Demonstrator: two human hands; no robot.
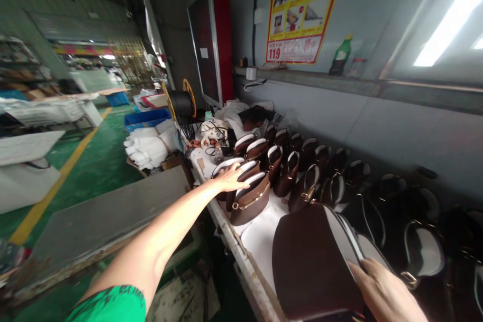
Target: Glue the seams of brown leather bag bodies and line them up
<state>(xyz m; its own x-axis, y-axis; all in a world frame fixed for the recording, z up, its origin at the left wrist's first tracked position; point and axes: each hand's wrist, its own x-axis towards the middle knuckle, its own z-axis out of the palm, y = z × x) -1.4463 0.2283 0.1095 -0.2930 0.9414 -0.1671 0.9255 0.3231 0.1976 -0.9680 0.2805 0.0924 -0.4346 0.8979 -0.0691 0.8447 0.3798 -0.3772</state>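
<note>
My left arm reaches forward over a brown handbag [253, 206] with a pale lining and gold-coloured buckles. My left hand [229, 179] lies across the open tops of a close group of such bags, fingers stretched out and apart. Whether its fingertips touch the bag rims I cannot tell. At the lower right, my right hand [381, 284] grips the edge of a larger-looking dark brown bag [313, 261], tilted so that its smooth side faces me. The thumb is at its pale inner edge; the other fingers are partly hidden.
Rows of brown bags [290, 173] stand along the white-topped bench [260, 236] against the wall. Dark bags [422, 246] crowd the right side. A cable reel [181, 103], a blue crate [147, 118] and white bundles [149, 146] are beyond the bench's left edge.
</note>
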